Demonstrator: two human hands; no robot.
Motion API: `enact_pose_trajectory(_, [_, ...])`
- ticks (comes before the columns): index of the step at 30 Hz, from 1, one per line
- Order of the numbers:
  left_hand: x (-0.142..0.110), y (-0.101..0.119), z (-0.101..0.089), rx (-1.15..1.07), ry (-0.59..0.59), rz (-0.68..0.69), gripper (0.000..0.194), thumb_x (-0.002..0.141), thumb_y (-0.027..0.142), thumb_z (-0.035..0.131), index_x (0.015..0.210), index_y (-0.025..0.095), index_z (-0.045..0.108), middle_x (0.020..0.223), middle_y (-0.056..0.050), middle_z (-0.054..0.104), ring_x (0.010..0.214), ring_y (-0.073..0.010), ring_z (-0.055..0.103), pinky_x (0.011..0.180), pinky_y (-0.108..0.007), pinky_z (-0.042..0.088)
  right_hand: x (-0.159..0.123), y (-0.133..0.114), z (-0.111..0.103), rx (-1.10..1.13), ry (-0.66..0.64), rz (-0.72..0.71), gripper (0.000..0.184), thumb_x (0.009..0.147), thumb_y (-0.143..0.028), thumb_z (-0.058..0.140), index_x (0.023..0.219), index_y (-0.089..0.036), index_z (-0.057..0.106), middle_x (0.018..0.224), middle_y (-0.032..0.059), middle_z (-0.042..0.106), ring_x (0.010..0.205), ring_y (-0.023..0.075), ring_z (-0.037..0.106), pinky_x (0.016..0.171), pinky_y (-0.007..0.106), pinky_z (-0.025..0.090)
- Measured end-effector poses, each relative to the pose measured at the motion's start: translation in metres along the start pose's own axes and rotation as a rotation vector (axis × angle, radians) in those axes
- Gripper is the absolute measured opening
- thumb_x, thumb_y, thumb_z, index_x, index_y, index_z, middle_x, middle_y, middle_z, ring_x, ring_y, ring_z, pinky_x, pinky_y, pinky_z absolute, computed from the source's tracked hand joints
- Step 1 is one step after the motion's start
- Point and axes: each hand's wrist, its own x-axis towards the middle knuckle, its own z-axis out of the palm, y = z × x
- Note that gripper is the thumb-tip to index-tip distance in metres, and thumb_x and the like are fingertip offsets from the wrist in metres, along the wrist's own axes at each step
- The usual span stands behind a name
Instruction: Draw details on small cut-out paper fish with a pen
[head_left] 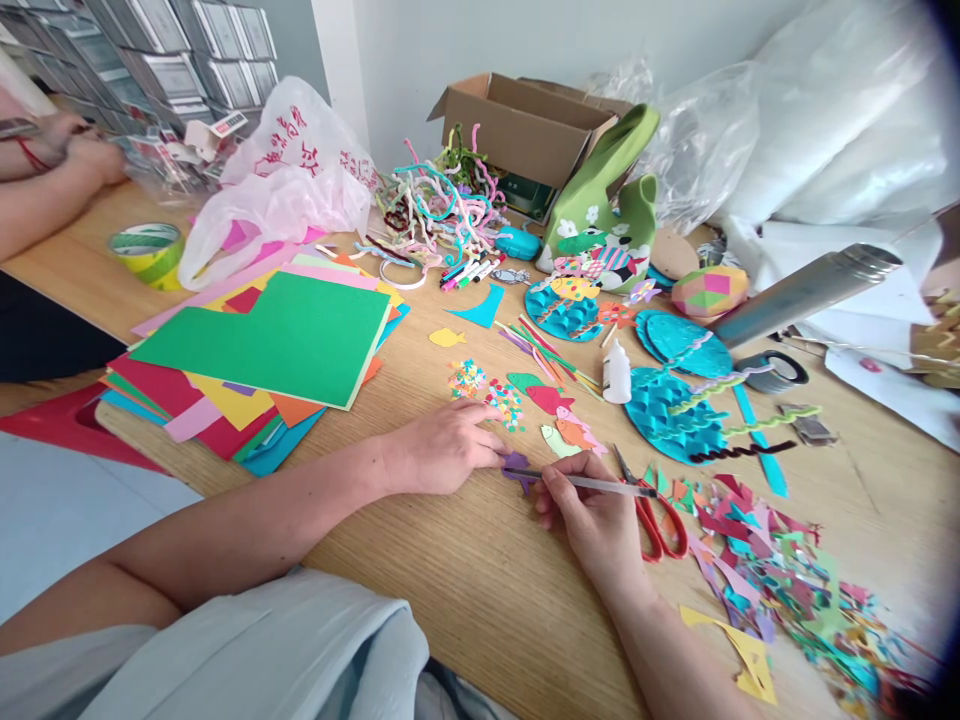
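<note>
My right hand (589, 510) pinches a slim clear-barrelled pen (600, 483), its tip resting on a small purple paper cut-out (517, 468). My left hand (446, 447) lies palm down on the table, fingers stretched out, with fingertips at the cut-out's left edge. Just beyond are a cluster of paper dots (504, 403) and several coloured paper fish (546, 398). Red-handled scissors (660, 525) lie open-bladed to the right of my right hand. A yellow paper fish (447, 338) lies farther back.
Paper sheets (262, 340) are stacked at left, near yellow tape (146, 250). Scraps (787, 570) spread at right. A glue bottle (616, 372), blue decorated discs (664, 420), a metal flask (817, 295) and pipe cleaners (442, 200) stand beyond. Another person's hands (90, 155) are far left.
</note>
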Motion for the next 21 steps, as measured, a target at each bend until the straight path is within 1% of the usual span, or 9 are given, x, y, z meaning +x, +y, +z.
enact_pose_trajectory(7, [0.0002,0.0002,0.0006,-0.002,0.010,0.004,0.032,0.094,0.009,0.052,0.116,0.020,0.072,0.111,-0.002,0.074,0.121,-0.0273,0.049,0.110,-0.041,0.038,-0.0004,0.0010,-0.0006,0.005,-0.003,0.009,0.038,0.079,-0.054,0.074,0.071,-0.022,0.056,0.053,0.0009,0.064,0.038,0.0135,0.056,0.035,0.023,0.046])
enact_pose_trajectory(15, [0.0002,0.0002,0.0014,0.021,0.032,0.017,0.031,0.095,0.010,0.052,0.116,0.019,0.072,0.107,-0.004,0.074,0.117,-0.0268,0.050,0.109,-0.042,0.039,0.0002,0.0015,-0.0004,0.020,-0.001,0.004,0.039,0.078,-0.054,0.074,0.069,-0.022,0.055,0.052,0.0008,0.064,0.037,0.0134,0.055,0.034,0.023,0.045])
enact_pose_trajectory(21, [-0.0005,0.0006,0.0011,0.017,0.043,0.021,0.029,0.094,0.010,0.053,0.114,0.018,0.073,0.105,-0.003,0.074,0.116,-0.0272,0.051,0.109,-0.041,0.039,0.0000,0.0002,0.0001,0.021,-0.001,0.009,0.039,0.077,-0.054,0.075,0.069,-0.021,0.055,0.051,0.0005,0.063,0.036,0.0132,0.055,0.034,0.023,0.045])
